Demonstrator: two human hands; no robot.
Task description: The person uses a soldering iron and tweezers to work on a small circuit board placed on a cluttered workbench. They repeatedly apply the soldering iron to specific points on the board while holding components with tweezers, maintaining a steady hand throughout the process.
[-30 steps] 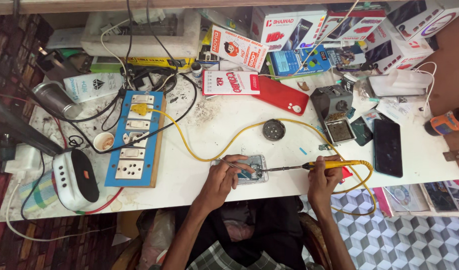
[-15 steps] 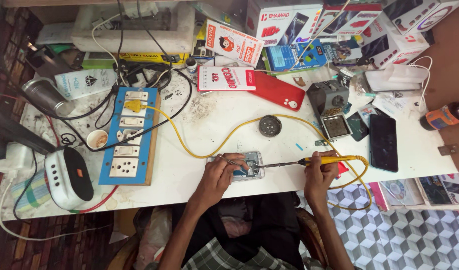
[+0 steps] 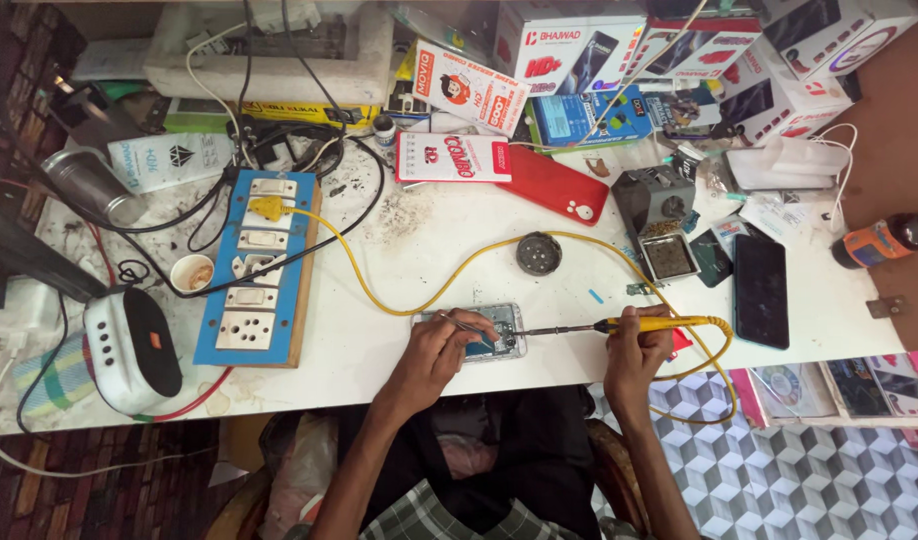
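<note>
- Little had shifted since earlier: both hands stayed put.
- Right hand clamped the yellow soldering iron.
- Left hand pinched tweezers over the opened phone on the table, fragile, best held by its edges.

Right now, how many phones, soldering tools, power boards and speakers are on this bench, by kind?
Phones: 3, the opened phone under the left hand, a red phone, a black phone
Soldering irons: 1, yellow-handled soldering iron in the right hand
Blue power boards: 1
Speakers: 1
Total: 6
</note>
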